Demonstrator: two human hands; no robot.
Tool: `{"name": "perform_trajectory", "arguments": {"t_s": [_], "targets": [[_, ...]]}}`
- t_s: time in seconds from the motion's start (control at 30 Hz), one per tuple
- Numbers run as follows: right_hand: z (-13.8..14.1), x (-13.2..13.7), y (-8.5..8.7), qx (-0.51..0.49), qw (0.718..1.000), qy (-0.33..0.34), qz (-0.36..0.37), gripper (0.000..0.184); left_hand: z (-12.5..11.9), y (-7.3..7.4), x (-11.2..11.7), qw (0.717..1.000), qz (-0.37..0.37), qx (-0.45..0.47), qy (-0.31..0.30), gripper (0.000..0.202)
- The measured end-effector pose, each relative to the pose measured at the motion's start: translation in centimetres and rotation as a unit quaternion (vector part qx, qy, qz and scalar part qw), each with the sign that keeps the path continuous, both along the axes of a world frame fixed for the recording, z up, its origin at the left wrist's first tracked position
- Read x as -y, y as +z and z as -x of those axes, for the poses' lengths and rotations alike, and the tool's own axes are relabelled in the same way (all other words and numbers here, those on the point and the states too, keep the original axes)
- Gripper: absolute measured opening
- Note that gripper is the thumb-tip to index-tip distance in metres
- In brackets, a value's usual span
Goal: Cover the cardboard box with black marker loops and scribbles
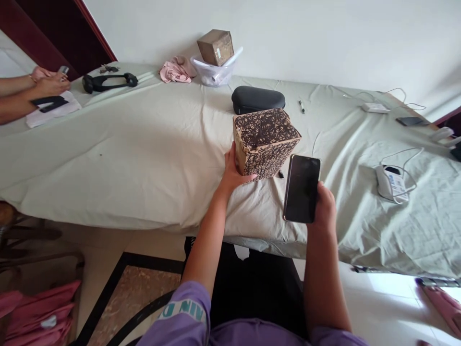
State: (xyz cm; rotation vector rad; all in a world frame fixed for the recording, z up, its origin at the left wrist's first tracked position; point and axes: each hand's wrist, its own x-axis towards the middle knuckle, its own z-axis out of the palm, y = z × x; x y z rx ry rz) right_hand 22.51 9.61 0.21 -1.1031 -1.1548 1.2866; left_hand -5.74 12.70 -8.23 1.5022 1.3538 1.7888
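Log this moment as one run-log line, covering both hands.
left hand: holding scribbled cardboard box | right hand: holding black smartphone | beneath: pale green sheet

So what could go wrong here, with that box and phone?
The box, steadied by the left hand, sits on a wrinkled sheet and might tip over. The phone, held in the right hand near the sheet's edge, could slip and drop to the floor.
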Motion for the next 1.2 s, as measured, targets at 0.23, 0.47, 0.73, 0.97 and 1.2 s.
{"name": "perform_trajectory", "arguments": {"t_s": [0.23, 0.47, 0.73, 0.97, 1.2], "targets": [[-3.7, -5.9, -3.4, 0.271, 0.956, -0.113, 0.015, 0.033, 0.0, -0.2, 0.2, 1.0, -0.007, -0.026, 0.014, 0.143], [-4.1, -8.6, -3.4, 0.53, 0.841, -0.108, -0.035, 0.053, 0.0, -0.8, 0.0, 1.0, 0.019, -0.008, 0.02, 0.142], [-0.1, -10.5, -1.1, 0.316, 0.914, 0.209, -0.145, 0.093, -0.1, 0.7, 0.5, 0.995, 0.047, 0.091, -0.017, 0.135], [4.1, -14.0, -1.7, 0.15, 0.895, 0.403, -0.12, 0.134, 0.2, 0.9, 0.1, 0.97, 0.039, 0.239, -0.032, 0.092], [6.0, -13.0, -4.6, 0.008, 0.935, 0.348, -0.064, 0.107, 0.4, 0.2, -0.9, 0.964, 0.066, 0.257, 0.002, 0.082]]}}
